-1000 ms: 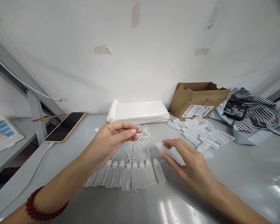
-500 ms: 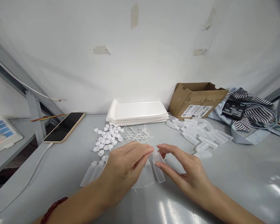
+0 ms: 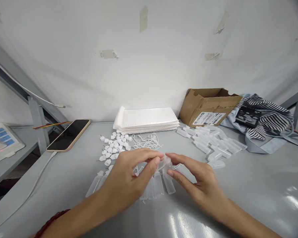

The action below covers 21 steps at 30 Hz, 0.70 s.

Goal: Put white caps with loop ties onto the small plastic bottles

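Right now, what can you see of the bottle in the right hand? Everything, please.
The small bottle looks like colourless, frosted, translucent plastic, with a neck narrower than its body. The right hand pinches it between thumb and fingers, neck up, in front of the head camera's view of similar bottles on the table. The left hand has its fingertips at the neck; whether they touch it, I can't tell. Its lower end is hard to make out.

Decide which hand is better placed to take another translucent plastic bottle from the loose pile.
Probably the right hand: the loose pile of translucent plastic bottles lies nearer it, though it would first have to release the translucent plastic bottle it holds. The left hand is farther off, beside that bottle's top.
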{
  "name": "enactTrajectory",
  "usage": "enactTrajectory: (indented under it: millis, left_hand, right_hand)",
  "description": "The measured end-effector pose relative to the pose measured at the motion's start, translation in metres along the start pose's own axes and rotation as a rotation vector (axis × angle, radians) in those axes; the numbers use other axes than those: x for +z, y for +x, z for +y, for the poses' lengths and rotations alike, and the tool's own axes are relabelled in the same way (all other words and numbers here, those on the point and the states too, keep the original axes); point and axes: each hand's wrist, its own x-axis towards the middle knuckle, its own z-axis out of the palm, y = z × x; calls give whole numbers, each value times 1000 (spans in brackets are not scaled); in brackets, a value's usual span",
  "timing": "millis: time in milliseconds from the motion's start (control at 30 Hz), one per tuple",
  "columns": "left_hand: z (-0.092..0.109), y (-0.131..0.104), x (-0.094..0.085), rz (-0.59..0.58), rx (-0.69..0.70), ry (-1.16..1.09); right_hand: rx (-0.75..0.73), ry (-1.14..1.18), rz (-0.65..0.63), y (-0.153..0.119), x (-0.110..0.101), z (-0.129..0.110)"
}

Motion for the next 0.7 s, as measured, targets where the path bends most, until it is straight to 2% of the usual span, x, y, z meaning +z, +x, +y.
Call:
enactTrajectory:
  millis: [100,233,400,467,567,700]
  left_hand:
    - [-3,3,-4,-16,-240,-147]
    - [-8,6,-4,-92,-325,-339]
    - [-14,12,-9,-142,-462,-660]
    - [-15,13,-11,-113,-487,-674]
    - [-14,11,-9,-123,-389,-417]
    - [-13,2,3,-152,-28,44]
  right_hand:
    - [226,130,-42,1,-2,-2]
    - [484,414,-96,7,-5,-7]
    - [619,732,-151,11,-6,-6]
    - [665,859,-154,11,-6,-3]
    - [723,1051,-150,11,-4,1]
    - [763,1223,-154,12,-2,3]
